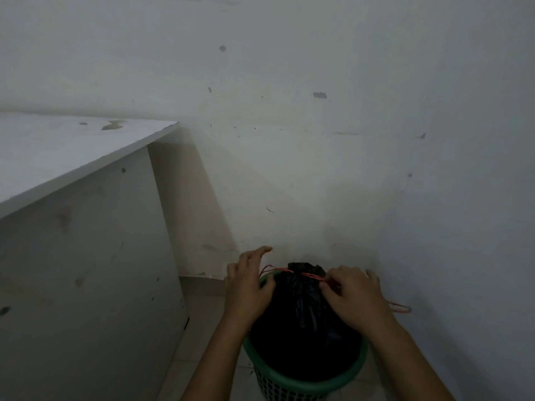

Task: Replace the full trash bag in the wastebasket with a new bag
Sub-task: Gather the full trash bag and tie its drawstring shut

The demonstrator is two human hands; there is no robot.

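Note:
A full black trash bag [301, 328] bulges out of a green mesh wastebasket [307, 382] at the bottom centre. Its neck is gathered tight by a red drawstring [311, 275]. My left hand [247, 287] rests against the bag's left side, thumb near the string's left loop, fingers spread and lifted. My right hand [351, 296] pinches the drawstring at the bag's right side. A loose red loop [401, 308] trails out past my right wrist.
A white cabinet [86, 227] with a flat top stands to the left of the basket. A marked white wall [318, 169] rises directly behind, and another wall closes in on the right. Pale floor tiles [202, 328] show between cabinet and basket.

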